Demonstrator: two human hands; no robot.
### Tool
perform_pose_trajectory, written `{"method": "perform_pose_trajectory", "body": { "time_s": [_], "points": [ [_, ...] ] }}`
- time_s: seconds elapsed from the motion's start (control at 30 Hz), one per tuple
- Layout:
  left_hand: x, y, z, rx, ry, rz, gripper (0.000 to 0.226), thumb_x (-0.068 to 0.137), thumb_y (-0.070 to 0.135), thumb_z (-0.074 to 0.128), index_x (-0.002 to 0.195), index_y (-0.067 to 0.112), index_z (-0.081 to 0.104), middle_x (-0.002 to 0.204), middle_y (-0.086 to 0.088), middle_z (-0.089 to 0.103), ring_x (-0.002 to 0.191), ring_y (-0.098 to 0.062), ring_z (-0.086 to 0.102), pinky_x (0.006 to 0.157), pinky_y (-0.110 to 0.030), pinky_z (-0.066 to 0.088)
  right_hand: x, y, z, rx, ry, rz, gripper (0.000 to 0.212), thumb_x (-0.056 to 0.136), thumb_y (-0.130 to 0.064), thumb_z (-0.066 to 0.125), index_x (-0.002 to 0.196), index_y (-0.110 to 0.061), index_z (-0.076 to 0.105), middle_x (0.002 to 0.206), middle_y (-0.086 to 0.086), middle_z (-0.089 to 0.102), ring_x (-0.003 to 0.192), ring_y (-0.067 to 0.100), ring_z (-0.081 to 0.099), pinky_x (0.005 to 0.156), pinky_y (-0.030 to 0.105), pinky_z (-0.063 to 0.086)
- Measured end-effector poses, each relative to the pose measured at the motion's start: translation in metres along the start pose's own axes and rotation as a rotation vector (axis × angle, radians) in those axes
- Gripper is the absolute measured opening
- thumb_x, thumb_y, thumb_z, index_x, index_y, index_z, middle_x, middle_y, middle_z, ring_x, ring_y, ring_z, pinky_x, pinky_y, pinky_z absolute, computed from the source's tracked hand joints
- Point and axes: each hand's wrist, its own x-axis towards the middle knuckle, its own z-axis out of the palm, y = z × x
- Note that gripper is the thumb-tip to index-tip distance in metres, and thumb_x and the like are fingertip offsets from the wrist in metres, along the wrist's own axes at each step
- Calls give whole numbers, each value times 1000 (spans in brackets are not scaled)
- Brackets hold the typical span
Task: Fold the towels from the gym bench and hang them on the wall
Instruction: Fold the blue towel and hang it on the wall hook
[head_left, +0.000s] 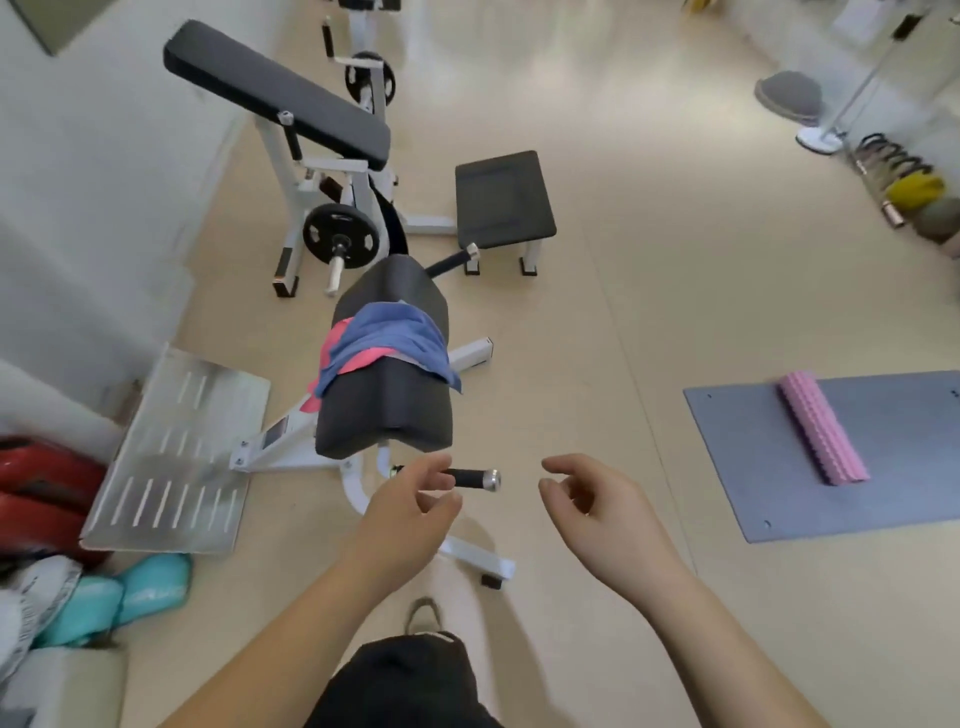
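Observation:
A blue towel (387, 335) lies crumpled across the black padded gym bench (387, 410), on top of a pink towel (340, 338) whose edges stick out on the left side. My left hand (410, 509) hovers just below the bench's near end, fingers loosely curled, holding nothing. My right hand (597, 506) floats to the right of it at the same height, fingers also loosely curled and empty. Both hands are apart from the towels. A black handle with a silver cap (475, 478) sticks out between the hands.
A metal footplate (176, 457) lies on the floor at left, next to a white wall (93, 208). Another weight machine (311, 156) and a black step (504, 197) stand beyond. A grey mat (909, 467) with a pink foam roller (821, 434) lies at right.

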Motion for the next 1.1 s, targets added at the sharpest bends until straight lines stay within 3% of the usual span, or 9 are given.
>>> {"method": "perform_pose_trajectory", "body": {
  "time_s": [0.1,0.23,0.4,0.57,0.73,0.83,0.93,1.1],
  "points": [
    [32,4,0,-37,67,-66,37,99,26,62,135,34,55,116,16,66,103,-4,64,81,-18,50,44,1,-9,7,-50,-10,17,98,-30,64,114,-34,69,81,3,69,70,13,63,67,24,51],
    [94,18,8,-104,127,-157,36,99,26,63,134,28,58,115,11,68,105,-8,65,98,-34,56,110,-7,-28,-25,-107,3,17,98,-34,62,114,-37,68,84,1,71,74,13,66,71,28,55],
    [166,47,23,-169,118,-192,35,96,26,64,130,32,59,115,10,70,105,-9,68,97,-40,58,196,-23,-59,-101,-143,-39,19,98,-33,62,116,-35,69,81,-1,71,73,10,66,73,26,56],
    [224,61,25,-226,229,-256,34,95,24,66,129,29,61,111,7,71,101,-8,69,92,-32,59,289,-39,-66,-131,-257,-102,19,99,-33,62,116,-35,69,81,0,71,72,10,65,74,28,57],
    [281,74,31,-296,435,-318,25,98,19,64,121,28,62,106,9,71,97,-3,67,77,-13,49,390,-42,-67,-171,-427,-180,19,98,-32,62,116,-35,70,84,3,75,77,15,69,79,32,60],
    [313,81,42,-296,521,-392,21,97,21,63,115,30,63,105,9,71,99,-4,66,80,-16,50,448,-43,-71,-225,-567,-264,17,99,-34,60,112,-42,66,87,3,76,79,16,72,79,36,62],
    [335,92,64,-332,629,-488,8,91,21,64,96,28,64,88,2,70,85,-11,65,80,-30,56,493,-48,-86,-285,-712,-303,16,101,-29,59,111,-41,64,90,6,76,84,21,74,78,31,61],
    [358,122,88,-367,788,-562,7,95,24,66,101,27,63,90,3,68,88,-13,67,80,-25,56,540,-68,-97,-361,-883,-366,18,101,-34,59,118,-40,62,93,3,76,85,16,73,74,23,58]
  ]
}}
